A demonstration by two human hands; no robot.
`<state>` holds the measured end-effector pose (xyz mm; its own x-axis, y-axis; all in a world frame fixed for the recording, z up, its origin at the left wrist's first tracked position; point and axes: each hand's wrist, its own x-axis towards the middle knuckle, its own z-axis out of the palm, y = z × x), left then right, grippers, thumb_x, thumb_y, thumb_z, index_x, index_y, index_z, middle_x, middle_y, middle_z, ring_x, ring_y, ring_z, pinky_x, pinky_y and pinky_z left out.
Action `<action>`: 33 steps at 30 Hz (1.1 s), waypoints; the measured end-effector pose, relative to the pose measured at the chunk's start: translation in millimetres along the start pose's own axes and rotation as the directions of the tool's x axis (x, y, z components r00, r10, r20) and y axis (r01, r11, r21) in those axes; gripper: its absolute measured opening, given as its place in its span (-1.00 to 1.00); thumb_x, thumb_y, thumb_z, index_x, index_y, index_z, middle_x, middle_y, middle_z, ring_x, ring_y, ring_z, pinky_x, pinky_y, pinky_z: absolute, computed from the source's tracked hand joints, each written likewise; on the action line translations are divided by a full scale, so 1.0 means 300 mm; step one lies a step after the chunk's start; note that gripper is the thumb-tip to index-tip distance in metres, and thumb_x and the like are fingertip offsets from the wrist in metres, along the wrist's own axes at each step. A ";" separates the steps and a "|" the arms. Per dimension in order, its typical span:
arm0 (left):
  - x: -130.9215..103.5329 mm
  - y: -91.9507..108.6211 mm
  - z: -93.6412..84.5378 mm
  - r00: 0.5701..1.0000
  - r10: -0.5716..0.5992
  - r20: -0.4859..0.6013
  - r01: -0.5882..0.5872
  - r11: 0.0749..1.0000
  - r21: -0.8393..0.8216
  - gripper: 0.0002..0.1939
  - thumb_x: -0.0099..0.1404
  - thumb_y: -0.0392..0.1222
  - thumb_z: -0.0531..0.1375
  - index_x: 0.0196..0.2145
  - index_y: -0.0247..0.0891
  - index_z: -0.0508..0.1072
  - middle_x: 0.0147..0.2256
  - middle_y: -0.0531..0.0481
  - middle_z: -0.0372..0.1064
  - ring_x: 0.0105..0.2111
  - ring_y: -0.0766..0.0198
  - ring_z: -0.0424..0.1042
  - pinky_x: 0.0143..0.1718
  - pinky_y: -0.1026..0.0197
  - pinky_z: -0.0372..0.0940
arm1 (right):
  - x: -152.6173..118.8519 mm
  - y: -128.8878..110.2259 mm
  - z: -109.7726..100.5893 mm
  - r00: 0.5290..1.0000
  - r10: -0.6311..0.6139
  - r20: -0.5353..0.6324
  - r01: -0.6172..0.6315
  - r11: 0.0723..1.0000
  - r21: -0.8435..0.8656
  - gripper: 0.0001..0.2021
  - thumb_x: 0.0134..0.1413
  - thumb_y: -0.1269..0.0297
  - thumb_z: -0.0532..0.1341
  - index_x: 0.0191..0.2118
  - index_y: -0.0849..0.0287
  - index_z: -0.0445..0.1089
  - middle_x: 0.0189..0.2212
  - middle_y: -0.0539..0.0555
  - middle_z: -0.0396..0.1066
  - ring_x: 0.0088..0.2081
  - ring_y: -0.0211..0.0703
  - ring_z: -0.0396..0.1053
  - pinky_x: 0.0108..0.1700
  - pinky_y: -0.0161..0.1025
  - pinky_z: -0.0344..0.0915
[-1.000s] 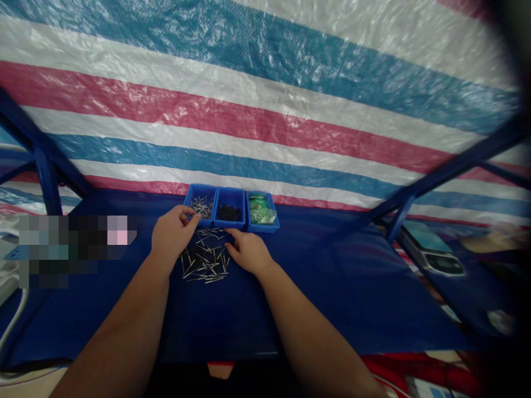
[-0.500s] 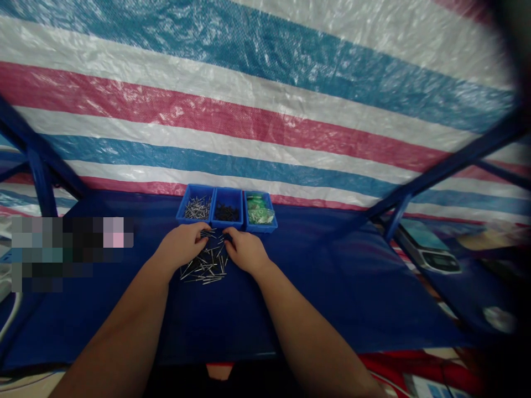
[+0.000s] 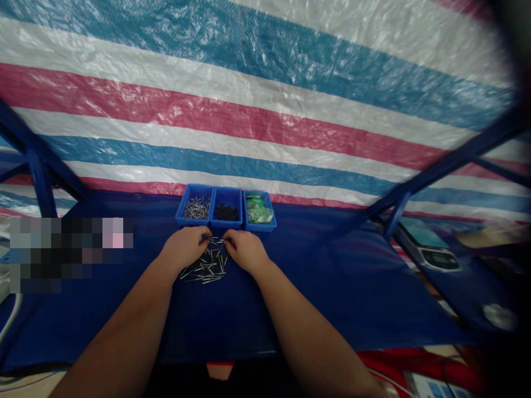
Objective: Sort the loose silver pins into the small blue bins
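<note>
My left hand (image 3: 186,246) is closed, with thin silver metal pins that look like blind rivets (image 3: 212,240) sticking out from between thumb and fingers. Facing it, my right hand (image 3: 247,250) pinches a similar rivet with a dark end; the fingertips partly cover it. The two hands are a short gap apart. Below them on the blue table a loose pile of rivets (image 3: 207,271) lies in all directions. Just beyond my hands stand a blue bin (image 3: 188,222) of silver rivets and a blue bin (image 3: 226,224) of small black parts.
A third blue bin (image 3: 261,227) holds green-and-clear plastic bags. Behind the blue table (image 3: 323,287) hangs a striped plastic sheet (image 3: 265,127). Blue metal frame bars slope at both sides. A scale (image 3: 440,258) stands to the right. A blurred-out patch covers the left side.
Both hands have drawn slightly nearer to me and closer together over the pile. The rivet ends in their fingers now nearly meet. The bins and pile look the same.
</note>
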<state>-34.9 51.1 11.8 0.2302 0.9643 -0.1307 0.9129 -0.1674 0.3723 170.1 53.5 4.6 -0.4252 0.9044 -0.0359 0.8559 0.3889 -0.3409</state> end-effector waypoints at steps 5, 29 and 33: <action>-0.003 0.007 0.010 1.000 0.021 -0.002 -0.021 0.999 -0.041 -0.77 0.29 -0.10 0.16 -0.17 -0.11 0.57 -0.37 -0.02 0.54 -0.39 0.19 0.47 -0.42 0.20 0.13 | 0.000 0.001 0.000 1.000 0.005 -0.009 -0.005 1.000 0.016 -0.81 0.31 0.25 0.14 -0.08 0.07 0.48 -0.17 0.07 0.57 -0.20 -0.13 0.49 -0.21 -0.28 0.27; -0.010 0.062 -0.001 0.981 0.152 -0.123 -0.171 0.971 -0.166 -0.82 0.37 -0.12 0.12 -0.23 -0.16 0.52 -0.37 0.00 0.50 -0.40 0.21 0.41 -0.39 0.20 0.09 | -0.018 0.013 -0.007 0.989 -0.097 -0.108 0.111 0.985 0.133 -0.89 0.30 0.28 0.20 -0.15 0.13 0.46 -0.30 0.03 0.53 -0.30 -0.21 0.43 -0.26 -0.32 0.18; -0.013 0.062 -0.011 0.971 0.143 -0.190 -0.182 0.961 -0.209 -0.81 0.39 -0.09 0.11 -0.23 -0.17 0.49 -0.44 0.04 0.45 -0.43 0.23 0.39 -0.41 0.21 0.09 | -0.018 0.030 -0.010 0.982 -0.091 -0.168 0.126 0.970 0.208 -0.90 0.28 0.29 0.20 -0.20 0.14 0.46 -0.34 0.02 0.52 -0.33 -0.22 0.43 -0.24 -0.32 0.22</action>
<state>-20.0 44.7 22.2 0.2903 0.9516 0.1005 0.7647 -0.2938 0.5735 180.9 52.4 4.5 -0.4459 0.8818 0.1536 0.7153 0.4542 -0.5310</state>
